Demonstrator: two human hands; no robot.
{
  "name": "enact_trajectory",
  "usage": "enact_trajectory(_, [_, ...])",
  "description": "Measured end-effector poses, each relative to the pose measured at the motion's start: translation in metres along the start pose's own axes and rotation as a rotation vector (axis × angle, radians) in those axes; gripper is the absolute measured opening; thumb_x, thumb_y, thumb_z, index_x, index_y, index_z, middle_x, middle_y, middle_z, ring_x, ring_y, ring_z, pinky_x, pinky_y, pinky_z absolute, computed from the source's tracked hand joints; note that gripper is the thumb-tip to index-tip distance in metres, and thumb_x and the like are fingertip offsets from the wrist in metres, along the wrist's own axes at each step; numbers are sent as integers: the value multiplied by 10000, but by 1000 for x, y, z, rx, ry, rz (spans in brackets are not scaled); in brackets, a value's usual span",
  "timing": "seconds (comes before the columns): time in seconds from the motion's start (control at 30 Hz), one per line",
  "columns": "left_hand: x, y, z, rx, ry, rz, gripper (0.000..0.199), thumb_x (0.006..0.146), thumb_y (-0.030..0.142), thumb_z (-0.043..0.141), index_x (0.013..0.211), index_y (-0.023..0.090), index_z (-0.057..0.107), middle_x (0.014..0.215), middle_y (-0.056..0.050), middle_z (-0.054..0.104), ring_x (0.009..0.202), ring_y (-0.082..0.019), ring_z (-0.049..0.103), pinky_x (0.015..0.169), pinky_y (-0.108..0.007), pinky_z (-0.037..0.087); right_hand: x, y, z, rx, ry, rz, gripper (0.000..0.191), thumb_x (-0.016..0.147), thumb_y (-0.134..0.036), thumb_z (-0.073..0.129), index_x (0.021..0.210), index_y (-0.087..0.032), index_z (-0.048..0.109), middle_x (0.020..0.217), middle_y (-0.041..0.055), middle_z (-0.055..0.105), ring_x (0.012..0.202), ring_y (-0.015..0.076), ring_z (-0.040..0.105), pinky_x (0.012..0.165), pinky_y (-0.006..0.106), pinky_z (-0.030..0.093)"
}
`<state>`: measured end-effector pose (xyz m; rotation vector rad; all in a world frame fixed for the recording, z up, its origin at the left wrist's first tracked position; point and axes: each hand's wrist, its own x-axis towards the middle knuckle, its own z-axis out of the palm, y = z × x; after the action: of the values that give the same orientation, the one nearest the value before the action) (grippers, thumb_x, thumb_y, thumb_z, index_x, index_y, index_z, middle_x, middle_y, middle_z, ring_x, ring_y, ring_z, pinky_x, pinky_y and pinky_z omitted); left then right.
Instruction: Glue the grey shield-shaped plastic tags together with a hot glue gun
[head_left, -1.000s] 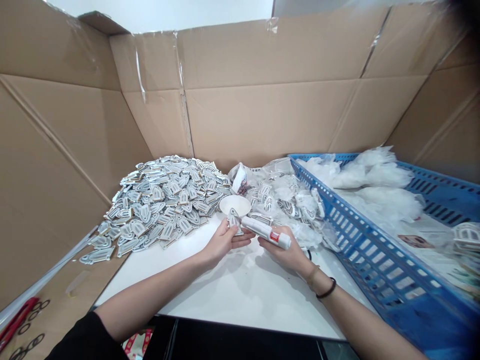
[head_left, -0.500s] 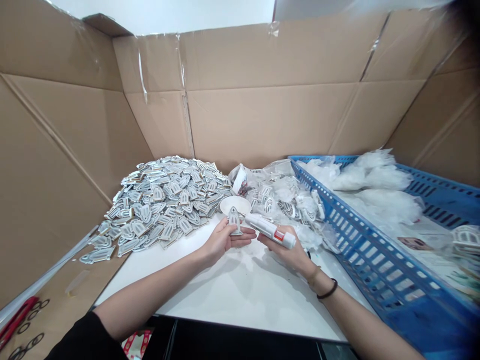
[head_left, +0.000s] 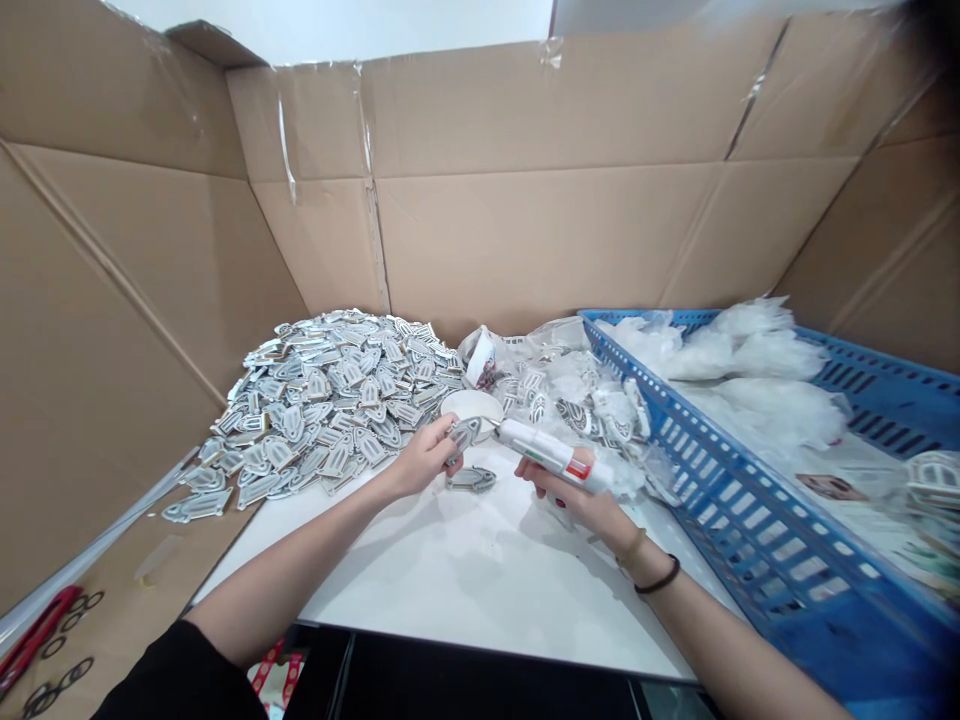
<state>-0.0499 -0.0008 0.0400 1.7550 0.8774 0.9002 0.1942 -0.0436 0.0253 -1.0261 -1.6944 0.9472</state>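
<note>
My left hand (head_left: 424, 458) pinches a grey arch-shaped slotted piece (head_left: 465, 432) by its left side, tilted, over the white table. Just beneath it a second slotted piece (head_left: 471, 479) lies on the tabletop. Wrapped round a white pen-shaped electric screwdriver (head_left: 541, 449) with a red patch is my right hand (head_left: 577, 497). The screwdriver's thin tip points left, close to the held piece; whether they touch I cannot tell. Behind the held piece stands a shallow white round dish (head_left: 480, 402), partly covered; its contents are not clear.
A large heap of similar grey pieces (head_left: 337, 390) fills the back left. Clear plastic bags with pieces (head_left: 574, 400) lie at the back right, beside a blue perforated basket (head_left: 750, 500) holding white bags. Cardboard walls (head_left: 540, 230) enclose the table. Red-handled scissors (head_left: 37, 635) lie lower left.
The slotted piece in my left hand has tilted, and my open fingers have curled in. A second piece now shows on the table below. The screwdriver has shifted slightly right.
</note>
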Motion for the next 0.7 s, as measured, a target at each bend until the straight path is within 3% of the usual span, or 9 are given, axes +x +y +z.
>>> enact_trajectory(0.13, [0, 2, -6, 162, -24, -16, 190, 782, 230, 503, 967, 213, 468, 546, 64, 612, 488, -113, 486, 532, -209, 360, 0, -5, -4, 70, 95, 34, 290, 844, -493, 662, 757, -221, 711, 608, 24, 610, 563, 177, 547, 534, 316, 428])
enact_trajectory(0.27, [5, -3, -9, 190, 25, -43, 178, 782, 301, 616, 902, 187, 549, 585, 30, 644, 463, -111, 512, 499, -212, 366, 3, -4, -4, 133, 127, 10, 264, 836, -463, 673, 682, -249, 676, 613, 31, 614, 608, 200, 571, 596, 342, 456])
enact_trajectory(0.47, [12, -10, -8, 84, 251, 46, 322, 746, 448, 749, 773, 141, 655, 597, 30, 531, 527, -88, 455, 492, -202, 325, 3, 3, -1, 117, 92, 22, 262, 836, -487, 670, 726, -251, 696, 607, 39, 633, 572, 201, 550, 552, 345, 438])
enact_trajectory(0.57, [11, -7, -2, -27, 294, 51, 388, 750, 511, 759, 811, 150, 629, 693, 8, 577, 604, -113, 544, 521, -213, 444, 2, 3, 0, 90, 69, 43, 285, 818, -509, 678, 762, -232, 716, 637, 40, 657, 546, 181, 536, 511, 326, 427])
enact_trajectory(0.7, [9, -5, 6, -229, 247, -36, 526, 739, 632, 744, 914, 167, 571, 721, -2, 632, 629, -159, 627, 535, -294, 573, 2, 3, 3, 35, 37, 19, 274, 813, -478, 695, 759, -211, 726, 611, 33, 647, 517, 166, 534, 480, 308, 413])
